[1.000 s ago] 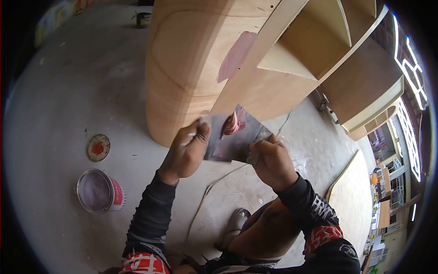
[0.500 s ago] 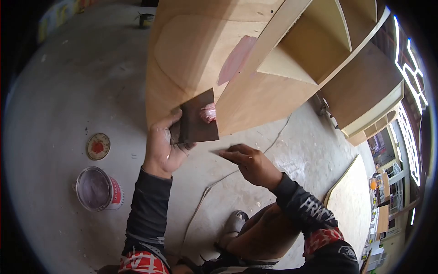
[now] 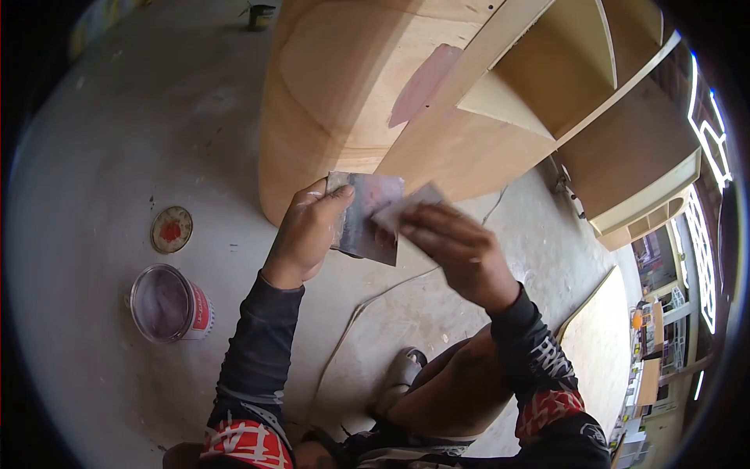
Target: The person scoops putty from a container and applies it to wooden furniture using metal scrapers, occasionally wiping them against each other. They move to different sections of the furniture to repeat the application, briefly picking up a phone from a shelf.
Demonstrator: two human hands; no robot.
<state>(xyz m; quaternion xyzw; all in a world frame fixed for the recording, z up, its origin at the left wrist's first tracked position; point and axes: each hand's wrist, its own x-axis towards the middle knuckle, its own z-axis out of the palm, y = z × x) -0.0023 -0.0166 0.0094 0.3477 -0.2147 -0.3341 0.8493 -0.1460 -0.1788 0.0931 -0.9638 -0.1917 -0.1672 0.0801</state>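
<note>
My left hand (image 3: 301, 238) grips a thin, flat putty plate (image 3: 359, 215) by its left edge, thumb on top. Reddish-pink putty (image 3: 384, 237) is smeared near the plate's right side. In my right hand (image 3: 465, 254) is a flat putty scraper (image 3: 422, 202), blurred by motion, its blade over the plate's right part; whether it touches cannot be made out. Just beyond both hands stands a curved plywood cabinet (image 3: 332, 117), with a pink putty patch (image 3: 426, 84) beside its long edge.
On the floor to the left stands an open putty can (image 3: 162, 305), its round lid (image 3: 171, 229) lying nearby. A cord (image 3: 355, 313) runs across the concrete. A wooden panel (image 3: 598, 328) lies at right, and a small dark pot (image 3: 260, 17) stands at the far back.
My right hand has come up with the scraper onto the plate. The plate has tilted and now looks lighter, its pink lump spread into smears. The cabinet sits slightly farther right in view.
</note>
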